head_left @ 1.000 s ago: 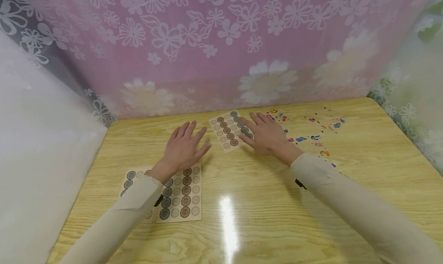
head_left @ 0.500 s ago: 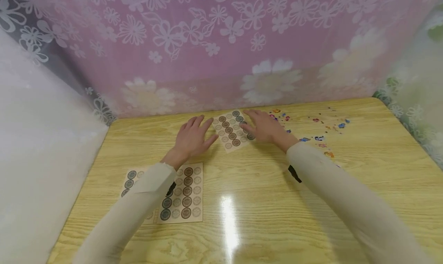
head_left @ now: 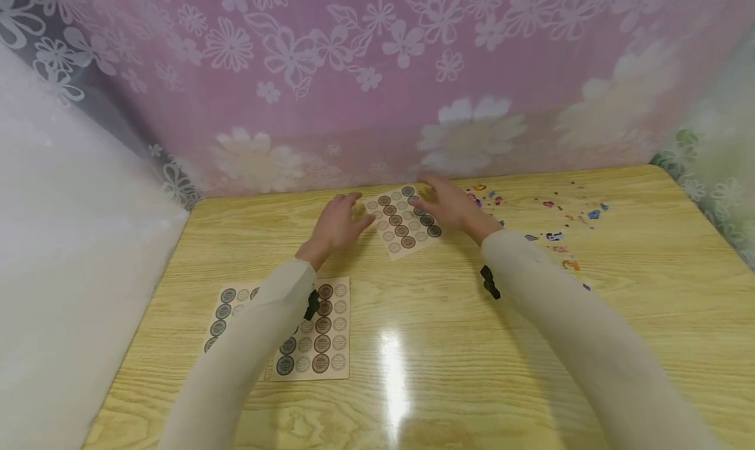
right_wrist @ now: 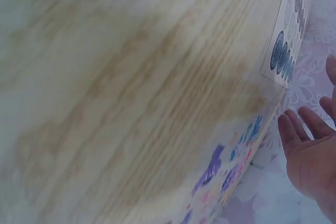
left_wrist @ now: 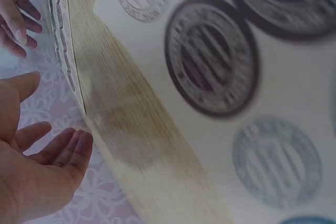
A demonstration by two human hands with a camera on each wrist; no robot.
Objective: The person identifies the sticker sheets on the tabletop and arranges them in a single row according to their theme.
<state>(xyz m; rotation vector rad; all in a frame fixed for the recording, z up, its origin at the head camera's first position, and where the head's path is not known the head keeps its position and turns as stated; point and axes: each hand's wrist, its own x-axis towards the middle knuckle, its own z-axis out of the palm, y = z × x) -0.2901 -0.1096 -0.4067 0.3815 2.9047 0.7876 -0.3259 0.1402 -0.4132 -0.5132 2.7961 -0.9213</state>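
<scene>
— What was seen between the two hands?

— A small pale beige rectangular sheet printed with rows of dark blue, brown and faint grey round seals [head_left: 403, 222] was laid flat near the far edge of the yellow wood-grain table [head_left: 448, 332], and was turned at an angle to that edge.

— How was the left hand [head_left: 339, 224] held?

— It was placed beside the sheet's left edge, with the fingers loosely bent and nothing gripped. The thumb was brought very near that edge; whether it was touched could not be told.

— And the right hand [head_left: 454, 204]?

— It was kept relaxed too, the thumb spread from the fingers and nothing grasped. In the head view, the sheet's upper right side was overlapped by the thumb, but contact could not be made out.

— Was anything else laid out?

— A larger pale beige sheet with similar round seals [head_left: 321, 335] was set nearer the person, toward the left, and was partly covered by the cream left sleeve [head_left: 253, 352]. Small blue, pink, purple and orange pieces [head_left: 554, 236] were scattered beyond and beside the cream right sleeve [head_left: 566, 332].

— What was shown behind?

— The table was backed by a pink curtain printed with white flowers [head_left: 354, 122].
</scene>
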